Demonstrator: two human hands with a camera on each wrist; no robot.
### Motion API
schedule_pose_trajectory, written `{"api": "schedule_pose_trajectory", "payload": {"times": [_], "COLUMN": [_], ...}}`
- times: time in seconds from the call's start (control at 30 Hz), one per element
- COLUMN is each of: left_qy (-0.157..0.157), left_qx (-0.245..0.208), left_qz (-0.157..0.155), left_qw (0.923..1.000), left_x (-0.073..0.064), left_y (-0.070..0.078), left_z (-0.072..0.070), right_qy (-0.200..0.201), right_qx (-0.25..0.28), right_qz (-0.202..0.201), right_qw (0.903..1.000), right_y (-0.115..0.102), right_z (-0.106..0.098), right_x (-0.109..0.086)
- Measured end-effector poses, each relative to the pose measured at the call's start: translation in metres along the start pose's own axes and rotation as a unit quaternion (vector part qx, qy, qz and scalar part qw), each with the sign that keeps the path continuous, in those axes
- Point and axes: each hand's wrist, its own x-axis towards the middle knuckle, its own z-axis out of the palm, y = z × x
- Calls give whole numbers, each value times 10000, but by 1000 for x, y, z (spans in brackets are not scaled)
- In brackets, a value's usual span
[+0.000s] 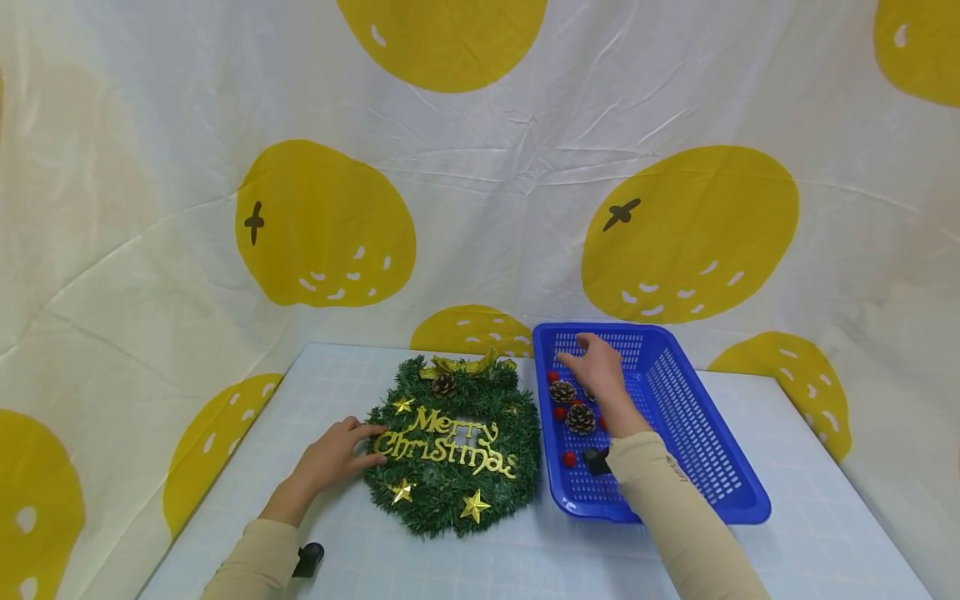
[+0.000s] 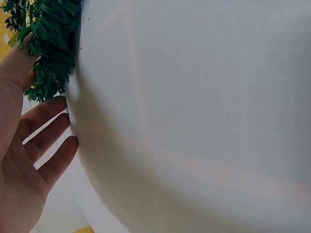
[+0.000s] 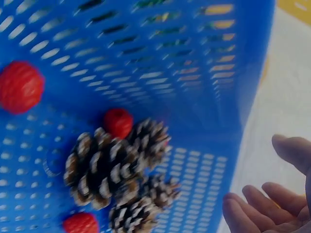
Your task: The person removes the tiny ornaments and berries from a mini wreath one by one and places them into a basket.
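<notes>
A green Christmas wreath (image 1: 450, 492) lies on the table, bearing gold "Merry Christmas" lettering, stars, a bow and a pinecone. My left hand (image 1: 337, 454) rests at its left edge, index finger and thumb on the greenery; in the left wrist view the other fingers (image 2: 57, 154) spread against the tabletop. Over the blue basket (image 1: 723, 425) hovers my right hand (image 1: 600, 371), thumb and fingers apart with nothing between them. Below it in the basket are several pinecones (image 3: 104, 167) and red berry-like balls (image 3: 20, 87), partly hidden by the hand and forearm in the head view.
The basket stands right of the wreath, with high perforated walls. A pale checked cloth (image 1: 375, 567) covers the table. Behind hangs a white curtain (image 1: 480, 208) with large yellow fruit prints. Black straps (image 1: 308, 560) show at the wrists.
</notes>
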Motion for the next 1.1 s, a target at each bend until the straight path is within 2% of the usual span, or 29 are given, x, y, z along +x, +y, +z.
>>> {"api": "schedule_pose_trajectory", "payload": {"times": [0.43,0.73,1.1], "left_qy": [48,31,23], "left_qx": [17,-12,-90], "left_qz": [19,21,31], "left_qw": [10000,10000,10000], "left_x": [0,0,-1], "left_y": [-1,-1,2], "left_z": [1,2,0], "right_qy": [-236,-395,-338], "right_qx": [186,0,-14], "right_qz": [-395,-881,-1251], "right_qw": [9988,9953,9916], "right_y": [-40,-52,-74], "right_z": [10,21,17], "right_x": [-12,-17,-19]}}
